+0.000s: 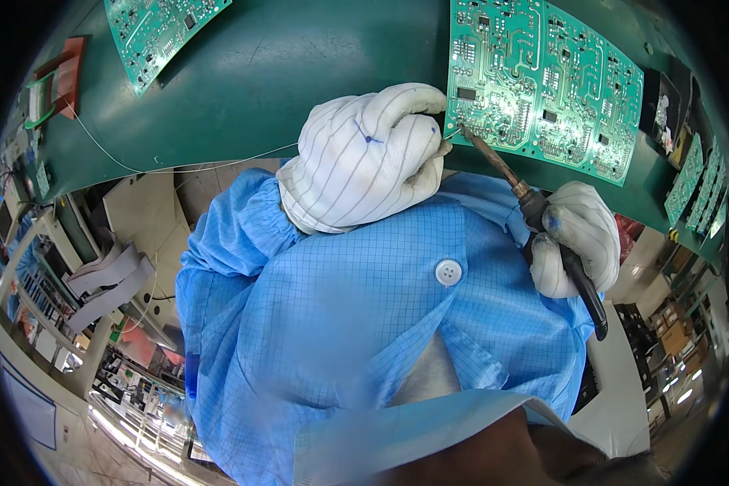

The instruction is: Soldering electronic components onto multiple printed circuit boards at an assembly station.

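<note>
Soldering in progress here, far as I can tell. The right hand [571,235], in a white glove, is wrapped tight around the dark handle of a soldering iron [535,211], fingers closed on it like a pen held low. The tip is angled up and left, touching the lower left corner of a green circuit board [543,81] that lies on the dark green bench [300,65]. The left hand [364,158], in a striped white glove, is bunched up just beside that same corner, fingertips pressed together on what looks like a thin solder wire [454,132] fed in at the tip, though it's too small to be sure. A fine wire [178,168] trails off across the bench to the left.

So I'd say it's the joint-making step itself: heat on, solder feeding. My guess is the next move needs a steady lift of the iron without dragging across the neighbouring pads, since the parts there sit close together. Another green board [158,32] lies well apart at upper left.
</note>
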The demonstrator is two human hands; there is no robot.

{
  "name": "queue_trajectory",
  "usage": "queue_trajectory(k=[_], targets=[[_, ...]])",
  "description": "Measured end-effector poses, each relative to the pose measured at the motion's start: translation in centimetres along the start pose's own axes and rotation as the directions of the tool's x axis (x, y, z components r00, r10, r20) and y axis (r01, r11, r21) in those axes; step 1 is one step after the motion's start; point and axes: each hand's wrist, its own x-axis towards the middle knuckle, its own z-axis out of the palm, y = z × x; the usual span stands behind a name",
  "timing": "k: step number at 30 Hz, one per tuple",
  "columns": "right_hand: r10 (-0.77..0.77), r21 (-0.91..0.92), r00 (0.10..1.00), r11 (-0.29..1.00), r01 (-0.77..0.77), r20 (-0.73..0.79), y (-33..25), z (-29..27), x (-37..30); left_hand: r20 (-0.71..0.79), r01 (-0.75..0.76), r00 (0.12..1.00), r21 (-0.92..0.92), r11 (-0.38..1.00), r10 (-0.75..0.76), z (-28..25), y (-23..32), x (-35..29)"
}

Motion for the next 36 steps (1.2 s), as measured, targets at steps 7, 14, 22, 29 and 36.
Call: queue_trajectory(k=[7,14,22,29,36], targets=[[-0.027,-0.063,0.987,0.998,0.017,-0.16,0.1,-0.1,-0.8,0.013,0.035,0.999,-0.037,0.999,-0.035,-0.5,0.1,0.3],[-0.029,-0.178,0.999,0.984,0.021,-0.045,-0.9,0.3,-1.0,-0.048,0.024,0.999,0.083,0.996,-0.02,0.5,-0.3,0.7],[0.02,-0.212,0.995,0.977,0.001,0.094,-1.8,-0.1,-0.9,-0.026,0.041,0.999,0.136,0.99,-0.038,0.8,0.0,1.0],[0.002,-0.188,0.996,0.982,0.016,0.094,-1.4,0.0,-0.7,-0.042,0.011,0.999,0.165,0.986,-0.004,1.2,-0.3,0.9],[-0.059,-0.203,0.994,0.978,0.039,-0.094,-0.3,1.1,-0.5,-0.066,-0.019,0.997,0.217,0.976,0.034,1.7,-0.7,1.1]])
